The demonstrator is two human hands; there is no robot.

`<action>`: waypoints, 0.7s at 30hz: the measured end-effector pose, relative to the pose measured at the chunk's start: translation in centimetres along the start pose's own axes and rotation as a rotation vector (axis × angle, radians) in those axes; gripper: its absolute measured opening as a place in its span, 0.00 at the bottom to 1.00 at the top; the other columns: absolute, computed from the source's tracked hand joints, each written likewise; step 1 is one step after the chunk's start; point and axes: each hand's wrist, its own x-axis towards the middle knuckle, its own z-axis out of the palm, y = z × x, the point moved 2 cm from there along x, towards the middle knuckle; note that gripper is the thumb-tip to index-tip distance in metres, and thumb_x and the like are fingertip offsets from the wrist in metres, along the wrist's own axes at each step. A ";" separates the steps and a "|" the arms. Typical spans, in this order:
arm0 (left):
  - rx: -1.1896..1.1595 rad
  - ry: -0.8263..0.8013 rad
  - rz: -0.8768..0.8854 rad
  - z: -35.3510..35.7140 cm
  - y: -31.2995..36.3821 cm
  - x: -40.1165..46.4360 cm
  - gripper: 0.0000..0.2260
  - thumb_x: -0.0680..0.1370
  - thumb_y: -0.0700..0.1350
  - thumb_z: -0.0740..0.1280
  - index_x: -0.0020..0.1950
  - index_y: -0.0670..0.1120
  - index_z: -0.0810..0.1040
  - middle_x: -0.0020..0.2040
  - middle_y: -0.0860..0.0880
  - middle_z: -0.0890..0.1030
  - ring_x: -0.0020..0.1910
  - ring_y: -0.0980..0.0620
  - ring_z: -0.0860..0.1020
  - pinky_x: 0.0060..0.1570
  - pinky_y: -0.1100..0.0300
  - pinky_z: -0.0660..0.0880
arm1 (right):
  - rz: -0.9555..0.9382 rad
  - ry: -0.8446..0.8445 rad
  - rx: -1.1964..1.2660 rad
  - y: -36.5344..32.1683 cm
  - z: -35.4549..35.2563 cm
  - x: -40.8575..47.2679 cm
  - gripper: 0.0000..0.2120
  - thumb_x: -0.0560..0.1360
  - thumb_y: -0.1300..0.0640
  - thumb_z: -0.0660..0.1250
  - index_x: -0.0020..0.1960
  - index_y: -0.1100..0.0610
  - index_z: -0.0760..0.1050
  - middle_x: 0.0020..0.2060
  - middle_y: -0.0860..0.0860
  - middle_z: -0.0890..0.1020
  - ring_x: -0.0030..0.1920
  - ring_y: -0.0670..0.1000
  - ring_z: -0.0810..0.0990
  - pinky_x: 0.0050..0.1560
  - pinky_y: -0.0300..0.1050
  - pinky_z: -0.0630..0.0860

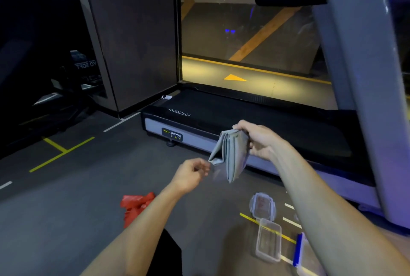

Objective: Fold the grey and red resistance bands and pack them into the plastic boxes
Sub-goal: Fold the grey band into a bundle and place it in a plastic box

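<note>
My right hand held the folded grey band up; my left fingers pinched its lower corner. Squaring the layers first seemed wise before the open box.

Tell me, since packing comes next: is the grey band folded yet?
Mostly folded: the grey band hangs in stacked layers from the right hand.

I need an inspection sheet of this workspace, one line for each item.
Surface: grey floor with yellow and white lines.
Job's things: grey band folded, in the air; red band crumpled on the floor; open box and lid on the floor, right.
Clutter: blue-edged item beside the box.
Grippers: right hand grips the grey band's top; left hand is at its lower corner, blurred.
Cables: nothing seen.
Surroundings: treadmill, window, dark machines left.
</note>
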 end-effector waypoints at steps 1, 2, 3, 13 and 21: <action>-0.021 -0.010 0.004 0.4 -0.4 -0.1 0.20 0.77 0.29 0.63 0.43 0.55 0.83 0.37 0.59 0.84 0.42 0.55 0.80 0.47 0.58 0.76 | 0.002 -0.016 0.013 -0.2 0.1 0.1 0.04 0.74 0.56 0.74 0.41 0.56 0.81 0.33 0.53 0.82 0.34 0.50 0.79 0.43 0.47 0.78; -0.034 -0.038 -0.004 1.0 -0.8 -0.1 0.20 0.78 0.29 0.63 0.44 0.53 0.83 0.36 0.60 0.83 0.41 0.58 0.80 0.45 0.61 0.76 | 0.003 -0.031 0.026 -0.4 0.2 0.3 0.05 0.73 0.56 0.74 0.40 0.56 0.81 0.34 0.53 0.82 0.35 0.51 0.80 0.43 0.48 0.79; -0.066 -0.078 -0.015 1.5 -0.9 -0.3 0.19 0.78 0.28 0.63 0.45 0.51 0.82 0.36 0.60 0.83 0.39 0.60 0.79 0.42 0.65 0.75 | 0.007 -0.046 0.037 -0.4 0.2 0.4 0.06 0.73 0.56 0.74 0.39 0.56 0.80 0.34 0.53 0.81 0.34 0.51 0.80 0.43 0.48 0.79; -0.147 0.180 -0.031 0.9 -2.3 -0.1 0.13 0.72 0.39 0.77 0.48 0.53 0.77 0.48 0.51 0.82 0.46 0.52 0.80 0.52 0.59 0.76 | 0.011 -0.141 0.055 -1.5 1.7 -0.5 0.09 0.76 0.55 0.72 0.39 0.57 0.78 0.34 0.54 0.83 0.35 0.51 0.80 0.47 0.47 0.79; -0.232 0.089 0.102 2.0 0.1 -0.7 0.04 0.72 0.46 0.67 0.41 0.47 0.75 0.36 0.50 0.76 0.38 0.51 0.72 0.41 0.57 0.69 | 0.019 -0.056 0.172 -1.5 2.9 0.2 0.11 0.76 0.58 0.70 0.36 0.56 0.74 0.24 0.49 0.72 0.21 0.44 0.67 0.28 0.36 0.69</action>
